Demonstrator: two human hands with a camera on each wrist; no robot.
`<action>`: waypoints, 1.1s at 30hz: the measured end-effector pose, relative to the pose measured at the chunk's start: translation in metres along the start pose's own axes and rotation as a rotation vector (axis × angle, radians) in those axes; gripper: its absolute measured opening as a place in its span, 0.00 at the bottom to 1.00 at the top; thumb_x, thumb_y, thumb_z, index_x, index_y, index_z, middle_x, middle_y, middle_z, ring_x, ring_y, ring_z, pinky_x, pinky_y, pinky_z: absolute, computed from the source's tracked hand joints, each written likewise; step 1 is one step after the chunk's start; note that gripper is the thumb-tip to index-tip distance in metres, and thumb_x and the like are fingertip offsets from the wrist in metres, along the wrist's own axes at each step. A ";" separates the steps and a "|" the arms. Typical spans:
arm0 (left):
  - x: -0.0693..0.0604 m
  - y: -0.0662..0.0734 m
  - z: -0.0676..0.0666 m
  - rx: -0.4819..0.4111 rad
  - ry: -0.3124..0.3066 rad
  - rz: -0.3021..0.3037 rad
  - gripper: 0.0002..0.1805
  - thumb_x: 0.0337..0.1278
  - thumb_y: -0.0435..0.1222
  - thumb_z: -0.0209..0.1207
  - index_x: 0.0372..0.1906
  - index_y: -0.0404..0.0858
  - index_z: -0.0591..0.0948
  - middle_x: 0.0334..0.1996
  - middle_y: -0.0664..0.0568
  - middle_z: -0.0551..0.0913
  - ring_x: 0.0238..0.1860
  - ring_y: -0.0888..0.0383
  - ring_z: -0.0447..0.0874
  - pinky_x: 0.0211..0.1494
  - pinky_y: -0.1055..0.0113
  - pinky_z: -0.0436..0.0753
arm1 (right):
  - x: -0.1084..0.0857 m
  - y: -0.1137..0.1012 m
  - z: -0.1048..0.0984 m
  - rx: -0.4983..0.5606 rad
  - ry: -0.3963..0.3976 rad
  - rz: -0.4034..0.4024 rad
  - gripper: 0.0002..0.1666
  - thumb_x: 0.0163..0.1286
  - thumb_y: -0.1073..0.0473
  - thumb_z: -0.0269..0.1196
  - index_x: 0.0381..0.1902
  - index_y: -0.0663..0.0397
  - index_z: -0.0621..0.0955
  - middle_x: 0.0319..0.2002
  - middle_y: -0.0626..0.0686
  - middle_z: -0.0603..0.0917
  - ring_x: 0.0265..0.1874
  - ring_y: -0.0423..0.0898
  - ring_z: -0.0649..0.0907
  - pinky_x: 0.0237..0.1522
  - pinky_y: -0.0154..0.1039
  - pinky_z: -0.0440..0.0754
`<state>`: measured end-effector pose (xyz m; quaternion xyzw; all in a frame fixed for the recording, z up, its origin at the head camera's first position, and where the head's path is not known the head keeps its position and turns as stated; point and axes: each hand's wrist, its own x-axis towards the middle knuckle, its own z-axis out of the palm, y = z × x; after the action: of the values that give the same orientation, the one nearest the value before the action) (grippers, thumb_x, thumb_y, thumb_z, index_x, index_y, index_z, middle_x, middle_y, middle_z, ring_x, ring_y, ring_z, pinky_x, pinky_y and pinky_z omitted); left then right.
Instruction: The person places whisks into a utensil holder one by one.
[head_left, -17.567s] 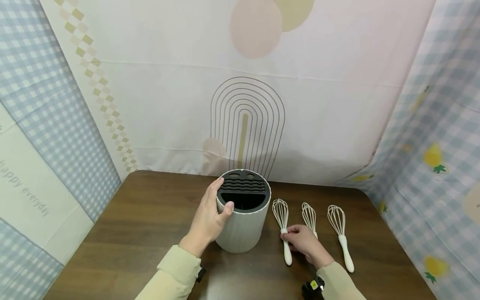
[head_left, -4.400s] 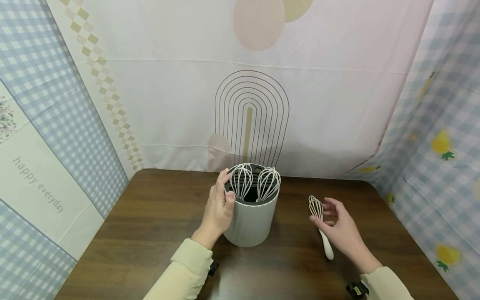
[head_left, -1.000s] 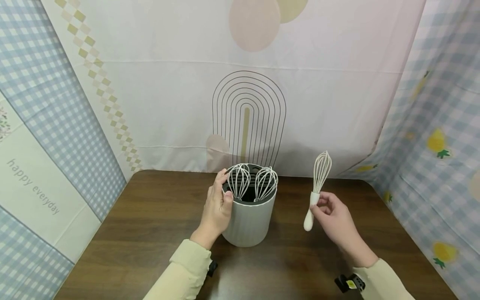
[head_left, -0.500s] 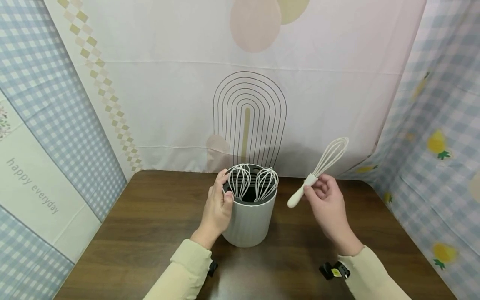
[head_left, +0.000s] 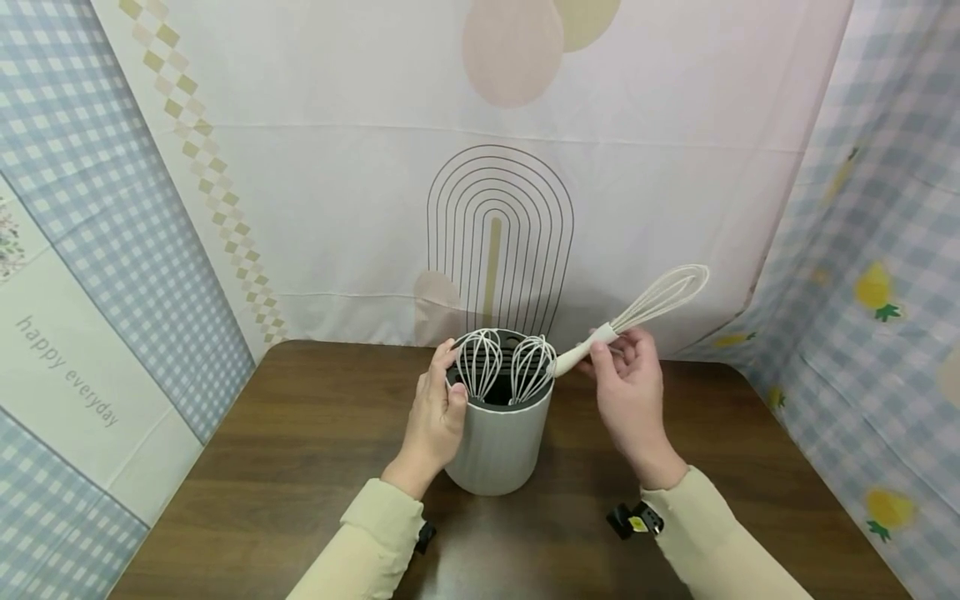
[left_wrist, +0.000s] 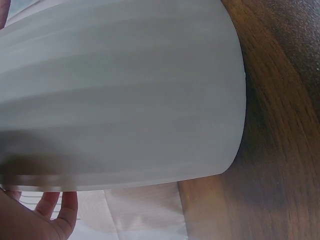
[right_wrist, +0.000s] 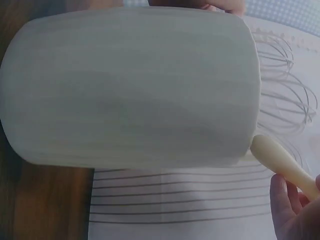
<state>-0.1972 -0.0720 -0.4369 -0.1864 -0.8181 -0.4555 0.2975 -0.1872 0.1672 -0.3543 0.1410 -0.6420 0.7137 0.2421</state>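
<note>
A whisk point(head_left: 600, 333) with a white handle is pinched between the thumb and fingers of my right hand point(head_left: 633, 392). It tilts, wire loops up to the right, handle end beside the rim of the grey-white utensil holder point(head_left: 495, 450). In the right wrist view, the handle point(right_wrist: 280, 160) is close to the rim; whether it touches cannot be told. My left hand point(head_left: 431, 417) grips the holder's left side near the top, thumb at the front. Two whisks stand in the holder's front opening, the left whisk point(head_left: 480, 362) and the right whisk point(head_left: 532, 367), loops upward.
The holder stands on a brown wooden table point(head_left: 315, 433). Behind it hangs a pale patterned cloth point(head_left: 337, 208), with checked blue cloth point(head_left: 810, 375) on the right and more on the left. The holder's black insert point(head_left: 504, 343) has slots and holes at the back.
My right hand has lifted the last whisk off the table, moved it left to the holder's rim and tilted it further. Earlier, all three whisks lay on the table. My left hand stays on the holder.
</note>
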 end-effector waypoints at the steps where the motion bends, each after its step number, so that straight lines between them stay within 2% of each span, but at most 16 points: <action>1: 0.000 0.000 0.000 0.001 -0.001 -0.001 0.41 0.68 0.65 0.27 0.70 0.40 0.61 0.73 0.52 0.60 0.61 0.45 0.67 0.43 0.42 0.75 | 0.000 0.000 0.002 -0.002 -0.009 -0.001 0.22 0.71 0.69 0.55 0.60 0.68 0.63 0.50 0.61 0.77 0.47 0.54 0.81 0.44 0.42 0.81; 7: 0.000 0.000 0.000 -0.001 -0.003 0.002 0.41 0.69 0.64 0.27 0.70 0.38 0.61 0.73 0.53 0.59 0.61 0.45 0.67 0.43 0.42 0.75 | -0.004 0.002 0.013 -0.053 -0.107 0.005 0.21 0.71 0.69 0.56 0.59 0.69 0.65 0.49 0.62 0.78 0.44 0.52 0.83 0.43 0.44 0.82; 11: 0.000 0.000 0.000 -0.003 -0.003 0.001 0.41 0.68 0.64 0.27 0.70 0.38 0.61 0.73 0.53 0.59 0.61 0.46 0.67 0.43 0.42 0.75 | -0.009 0.001 0.020 -0.131 -0.176 0.033 0.20 0.70 0.70 0.57 0.57 0.67 0.67 0.47 0.63 0.78 0.42 0.52 0.82 0.42 0.40 0.82; 14: -0.001 0.001 0.000 -0.005 -0.010 -0.008 0.40 0.68 0.64 0.28 0.70 0.41 0.61 0.73 0.54 0.58 0.62 0.46 0.67 0.43 0.41 0.75 | -0.012 -0.008 0.026 -0.195 -0.209 0.038 0.18 0.69 0.72 0.57 0.55 0.69 0.69 0.46 0.64 0.78 0.43 0.56 0.81 0.42 0.35 0.81; 19: -0.001 0.001 0.000 -0.007 -0.014 -0.015 0.37 0.69 0.63 0.29 0.70 0.42 0.61 0.73 0.54 0.58 0.62 0.46 0.66 0.43 0.41 0.75 | -0.016 -0.027 0.034 -0.248 -0.219 0.040 0.17 0.68 0.74 0.57 0.52 0.74 0.69 0.44 0.66 0.77 0.43 0.60 0.80 0.41 0.32 0.80; 26: 0.000 0.002 0.000 0.000 -0.010 -0.016 0.37 0.70 0.62 0.29 0.70 0.42 0.61 0.73 0.53 0.59 0.62 0.46 0.67 0.44 0.41 0.75 | -0.016 -0.029 0.033 -0.278 -0.220 0.039 0.19 0.67 0.73 0.59 0.54 0.72 0.69 0.45 0.65 0.78 0.43 0.57 0.80 0.40 0.31 0.80; 33: 0.001 0.001 0.002 0.005 -0.001 -0.001 0.37 0.70 0.62 0.29 0.70 0.42 0.61 0.73 0.52 0.60 0.62 0.46 0.67 0.46 0.40 0.74 | -0.016 -0.029 0.033 -0.297 -0.222 0.034 0.22 0.65 0.73 0.61 0.56 0.71 0.68 0.46 0.64 0.79 0.44 0.56 0.81 0.41 0.36 0.81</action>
<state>-0.1975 -0.0701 -0.4366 -0.1854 -0.8197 -0.4534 0.2971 -0.1624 0.1339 -0.3335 0.1707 -0.7655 0.5950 0.1756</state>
